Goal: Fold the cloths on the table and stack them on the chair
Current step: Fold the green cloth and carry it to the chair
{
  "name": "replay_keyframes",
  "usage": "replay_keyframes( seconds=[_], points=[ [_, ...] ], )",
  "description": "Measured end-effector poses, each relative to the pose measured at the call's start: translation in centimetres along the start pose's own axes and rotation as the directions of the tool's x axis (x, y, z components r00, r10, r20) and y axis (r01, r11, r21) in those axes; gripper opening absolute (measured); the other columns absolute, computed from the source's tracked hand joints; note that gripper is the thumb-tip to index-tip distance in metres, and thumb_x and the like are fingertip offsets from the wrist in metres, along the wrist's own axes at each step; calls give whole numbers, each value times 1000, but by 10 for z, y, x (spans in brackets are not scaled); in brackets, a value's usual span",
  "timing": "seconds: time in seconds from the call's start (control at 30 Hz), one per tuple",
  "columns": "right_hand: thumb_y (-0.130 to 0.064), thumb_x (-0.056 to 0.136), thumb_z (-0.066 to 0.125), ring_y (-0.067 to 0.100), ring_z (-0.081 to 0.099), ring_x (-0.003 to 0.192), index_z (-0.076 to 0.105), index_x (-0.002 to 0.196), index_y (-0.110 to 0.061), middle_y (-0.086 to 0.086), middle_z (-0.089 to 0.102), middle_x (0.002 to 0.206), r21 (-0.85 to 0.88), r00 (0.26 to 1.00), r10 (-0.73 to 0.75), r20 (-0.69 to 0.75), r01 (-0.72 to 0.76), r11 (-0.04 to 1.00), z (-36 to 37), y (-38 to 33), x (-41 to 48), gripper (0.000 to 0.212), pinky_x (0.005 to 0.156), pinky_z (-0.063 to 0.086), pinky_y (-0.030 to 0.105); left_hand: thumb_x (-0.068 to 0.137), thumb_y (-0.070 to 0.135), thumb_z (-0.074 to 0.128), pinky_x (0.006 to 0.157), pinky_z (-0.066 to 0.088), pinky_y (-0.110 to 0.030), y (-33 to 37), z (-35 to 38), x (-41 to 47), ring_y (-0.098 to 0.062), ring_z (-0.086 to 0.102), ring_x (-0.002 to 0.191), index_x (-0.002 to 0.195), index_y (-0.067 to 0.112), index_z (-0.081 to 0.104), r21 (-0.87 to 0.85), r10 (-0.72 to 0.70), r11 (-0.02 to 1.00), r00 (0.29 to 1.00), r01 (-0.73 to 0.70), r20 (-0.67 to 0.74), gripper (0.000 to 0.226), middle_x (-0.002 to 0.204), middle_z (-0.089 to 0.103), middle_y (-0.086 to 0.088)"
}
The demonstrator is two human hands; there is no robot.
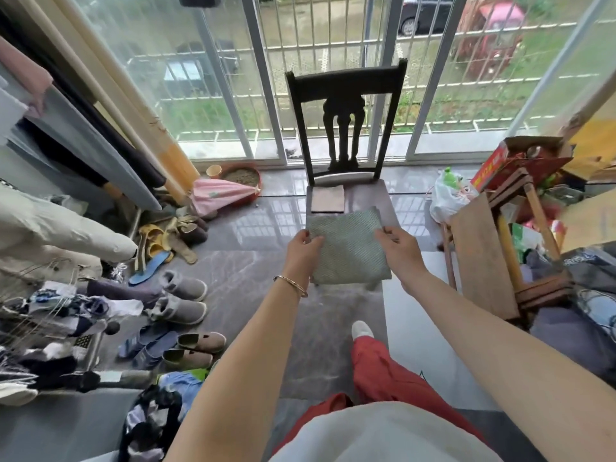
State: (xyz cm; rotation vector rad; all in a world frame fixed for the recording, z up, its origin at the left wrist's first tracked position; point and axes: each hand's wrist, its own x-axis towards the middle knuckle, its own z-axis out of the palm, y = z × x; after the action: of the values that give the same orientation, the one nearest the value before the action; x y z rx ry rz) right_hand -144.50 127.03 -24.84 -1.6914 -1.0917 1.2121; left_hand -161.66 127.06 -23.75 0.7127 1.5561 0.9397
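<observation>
Cloth (350,248), green and already folded into a rough square, hangs between both hands over the front of the dark wooden chair (346,81); whether its underside touches the seat cannot be told from the head view. Going from the left: the left hand (305,251), with a thin bangle (290,284) on its wrist, pinches the cloth's left edge near the far corner, fingers curled over the top. In the middle the cloth spreads flat, its far edge just short of a small brownish folded piece (328,199) that lies at the back of the seat, near the chair's backrest. To the right, the right hand (398,251) grips the right edge at about the same height, thumb on top. Both hands sit level with one another, neither clearly nearer the seat. The cloth is close to square, with no marked long axis, and the seat lies straight ahead and below. The coming move is likely a short forward-and-down lowering, with the open question being whether to cover the brownish piece or rest in front of it.
</observation>
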Motion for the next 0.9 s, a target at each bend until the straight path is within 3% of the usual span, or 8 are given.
replay_keyframes(
  seconds=[0.1, 0.17, 0.27, 0.37, 0.47, 0.57, 0.73, 0.9],
  points=[
    [-28, 93, 51, 20, 51, 83, 61, 101, -1, 6, 55, 89, -3, 1000, 7, 5, -7, 1000, 3, -9, 20, 30, 76, 39, 31, 92, 10, 51, 85, 51, -37, 9, 5, 19, -24, 60, 92, 113, 12, 55, -10, -17, 1000, 1000, 17, 1, 21, 105, 60, -8],
    [-28, 94, 51, 19, 52, 85, 61, 98, -5, 4, 56, 88, -3, 1000, 22, 10, -22, 1000, 3, -15, 34, 26, 78, 41, 32, 92, 10, 51, 83, 52, -38, 16, 10, 33, -23, 61, 89, 116, 10, 54, -10, -33, 999, 999, 33, 3, 24, 102, 60, -7],
    [-28, 94, 51, 19, 55, 88, 60, 95, -13, 0, 58, 89, 4, 999, 37, 15, -37, 999, 2, -23, 59, 17, 80, 44, 33, 93, 9, 50, 69, 52, -30, 28, 18, 52, -15, 59, 76, 113, 11, 53, -42, -56, 998, 998, 56, 9, 21, 94, 60, -3],
    [-28, 94, 51, 17, 53, 88, 60, 104, -10, 0, 57, 93, 22, 998, 57, 16, -58, 998, 0, -31, 86, 22, 70, 43, 24, 93, 9, 49, 63, 50, -25, 42, 28, 74, -15, 59, 78, 119, 9, 52, -40, -66, 997, 998, 67, 15, 26, 104, 59, -6],
    [-29, 94, 52, 17, 52, 89, 59, 103, -13, 1, 56, 98, 13, 998, 66, 19, -66, 998, -4, -40, 116, 20, 66, 41, 21, 94, 10, 48, 64, 51, -26, 56, 41, 98, -15, 60, 80, 124, 9, 50, -32, -81, 996, 997, 81, 12, 30, 109, 59, -8],
    [-29, 94, 51, 17, 51, 90, 58, 101, -16, 1, 55, 99, 15, 996, 80, 29, -81, 997, -7, -45, 148, 17, 72, 40, 25, 95, 13, 46, 68, 51, -28, 68, 54, 122, -16, 60, 79, 122, 10, 51, -15, -98, 995, 995, 98, 1, 28, 111, 59, -8],
    [-33, 93, 52, 16, 51, 92, 60, 110, -13, 0, 56, 103, -17, 993, 105, 46, -104, 994, -14, -49, 197, 28, 78, 38, 26, 94, 14, 47, 64, 47, -27, 84, 78, 164, -15, 55, 72, 117, 11, 54, 2, -99, 995, 994, 99, -36, 24, 85, 58, 1],
    [-35, 92, 52, 17, 53, 94, 61, 112, -13, 1, 58, 105, -50, 991, 125, 52, -123, 991, -22, -49, 234, 31, 80, 39, 27, 93, 17, 48, 68, 45, -32, 92, 97, 195, -21, 52, 79, 112, 11, 55, 36, -92, 995, 993, 95, -69, 21, 81, 55, 0]
  ],
)
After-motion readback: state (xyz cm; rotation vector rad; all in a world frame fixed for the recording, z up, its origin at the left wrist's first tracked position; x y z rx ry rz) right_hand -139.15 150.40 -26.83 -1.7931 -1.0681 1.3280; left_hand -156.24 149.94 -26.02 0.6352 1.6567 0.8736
